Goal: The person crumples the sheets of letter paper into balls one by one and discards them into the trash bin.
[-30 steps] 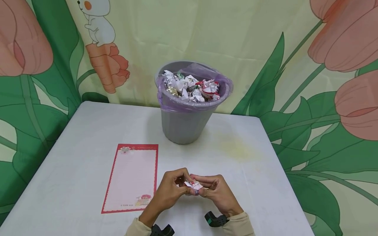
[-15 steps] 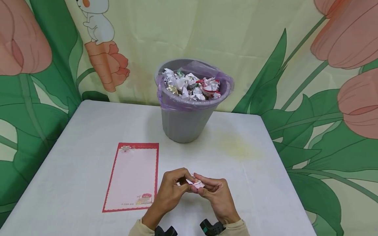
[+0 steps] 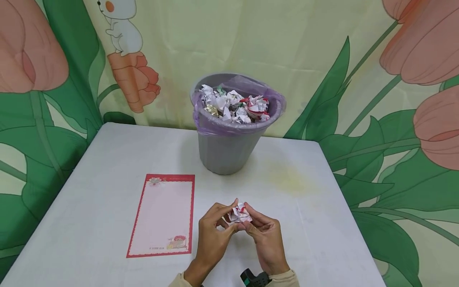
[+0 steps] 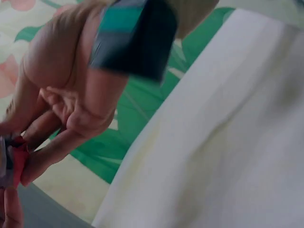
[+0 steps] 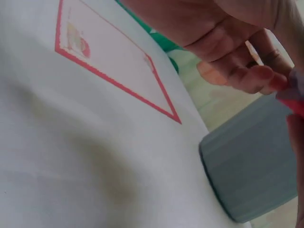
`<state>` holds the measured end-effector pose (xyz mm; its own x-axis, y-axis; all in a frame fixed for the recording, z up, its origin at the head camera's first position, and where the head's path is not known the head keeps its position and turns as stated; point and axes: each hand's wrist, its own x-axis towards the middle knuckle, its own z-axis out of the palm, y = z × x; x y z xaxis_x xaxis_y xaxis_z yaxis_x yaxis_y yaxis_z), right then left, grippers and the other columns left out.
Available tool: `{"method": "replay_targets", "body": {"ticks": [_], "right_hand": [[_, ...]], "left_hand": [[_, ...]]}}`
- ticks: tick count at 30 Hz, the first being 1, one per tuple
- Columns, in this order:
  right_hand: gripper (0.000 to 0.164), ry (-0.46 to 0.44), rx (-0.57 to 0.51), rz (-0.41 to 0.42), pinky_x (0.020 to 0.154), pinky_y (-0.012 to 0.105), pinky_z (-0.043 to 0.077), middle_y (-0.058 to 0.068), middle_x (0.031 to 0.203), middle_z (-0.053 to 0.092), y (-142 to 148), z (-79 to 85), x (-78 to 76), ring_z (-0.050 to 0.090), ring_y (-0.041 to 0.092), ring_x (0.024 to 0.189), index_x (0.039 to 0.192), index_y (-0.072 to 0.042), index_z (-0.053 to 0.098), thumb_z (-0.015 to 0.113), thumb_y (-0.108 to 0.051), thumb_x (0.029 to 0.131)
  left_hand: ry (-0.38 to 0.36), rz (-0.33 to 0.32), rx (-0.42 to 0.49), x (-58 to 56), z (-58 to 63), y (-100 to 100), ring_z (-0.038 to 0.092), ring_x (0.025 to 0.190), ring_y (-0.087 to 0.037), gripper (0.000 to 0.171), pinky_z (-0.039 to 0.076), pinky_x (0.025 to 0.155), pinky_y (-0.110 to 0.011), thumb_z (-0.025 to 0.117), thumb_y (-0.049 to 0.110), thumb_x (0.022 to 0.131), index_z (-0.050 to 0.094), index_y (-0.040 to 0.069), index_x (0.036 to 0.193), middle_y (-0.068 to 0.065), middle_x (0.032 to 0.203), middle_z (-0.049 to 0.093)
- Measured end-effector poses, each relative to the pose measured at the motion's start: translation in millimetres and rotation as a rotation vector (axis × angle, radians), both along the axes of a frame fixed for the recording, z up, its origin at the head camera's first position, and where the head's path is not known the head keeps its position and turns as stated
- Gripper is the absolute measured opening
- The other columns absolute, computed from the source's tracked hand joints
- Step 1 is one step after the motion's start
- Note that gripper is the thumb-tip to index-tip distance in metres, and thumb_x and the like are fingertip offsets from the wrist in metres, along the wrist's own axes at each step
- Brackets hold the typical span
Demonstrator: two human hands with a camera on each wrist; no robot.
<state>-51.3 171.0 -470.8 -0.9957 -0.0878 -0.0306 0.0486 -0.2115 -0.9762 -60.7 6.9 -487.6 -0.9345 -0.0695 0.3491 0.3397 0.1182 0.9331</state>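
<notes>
A crumpled ball of white and red paper [image 3: 241, 214] is held between both hands above the near part of the table. My left hand [image 3: 215, 233] pinches its left side with thumb and fingers. On the other side, my right hand [image 3: 268, 241] grips it with thumb and fingertips. In the left wrist view only an edge of the paper ball [image 4: 16, 159] shows at the left border. The right wrist view also cuts the ball off, with a red part [image 5: 293, 102] at the right border.
A flat red-bordered sheet of paper [image 3: 161, 217] lies left of the hands. Farther back stands a grey bin [image 3: 227, 153] with a purple liner [image 3: 215, 126], heaped with crumpled paper [image 3: 229, 104]. Behind the white table [image 3: 315, 239] hangs a printed curtain [image 3: 251, 36].
Both hands have risen slightly and moved away from the body with the paper ball. More of the ball shows between the fingers now. Sheet and bin stay put.
</notes>
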Motion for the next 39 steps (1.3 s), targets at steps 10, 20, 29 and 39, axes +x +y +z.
{"method": "replay_targets", "body": {"ticks": [10, 20, 29, 39], "right_hand": [[0.054, 0.000, 0.038, 0.048, 0.094, 0.031, 0.063, 0.004, 0.131, 0.077, 4.8, -2.0, -5.4, 0.077, 0.016, 0.112, 0.152, 0.009, 0.050, 0.067, -0.004, 0.103], [0.064, -0.019, 0.004, 0.082, 0.097, 0.034, 0.062, 0.002, 0.141, 0.071, 4.7, -5.2, -6.3, 0.076, 0.016, 0.114, 0.155, 0.012, 0.042, 0.066, -0.016, 0.102], [0.055, -0.016, 0.013, -0.019, 0.090, 0.032, 0.064, 0.001, 0.123, 0.079, -2.8, -9.0, -5.1, 0.078, 0.014, 0.107, 0.151, 0.014, 0.046, 0.063, -0.010, 0.104], [0.044, 0.091, -0.035, -0.198, 0.082, 0.036, 0.066, 0.006, 0.097, 0.083, -21.2, -14.9, 3.0, 0.082, 0.016, 0.087, 0.139, 0.021, 0.056, 0.065, 0.003, 0.100]], "left_hand": [[0.038, -0.032, -0.071, -5.3, 0.5, -4.9, 0.060, 0.088, -0.010, 0.051, 0.057, 0.068, -0.022, 0.087, 0.020, 0.084, 0.076, 0.025, 0.133, 0.007, 0.103, 0.067], [0.080, -0.065, -0.126, -4.7, 1.6, -3.1, 0.052, 0.091, -0.009, 0.052, 0.051, 0.067, -0.019, 0.080, 0.015, 0.090, 0.070, 0.023, 0.141, 0.002, 0.109, 0.053], [0.152, -0.058, -0.176, -2.6, 3.1, 0.1, 0.049, 0.079, -0.004, 0.051, 0.046, 0.062, -0.017, 0.081, 0.013, 0.090, 0.071, 0.018, 0.140, 0.004, 0.100, 0.051], [0.205, -0.018, -0.196, -1.8, 2.5, 0.6, 0.043, 0.074, -0.004, 0.045, 0.037, 0.060, -0.012, 0.079, 0.005, 0.092, 0.075, 0.021, 0.134, 0.007, 0.091, 0.049]]}}
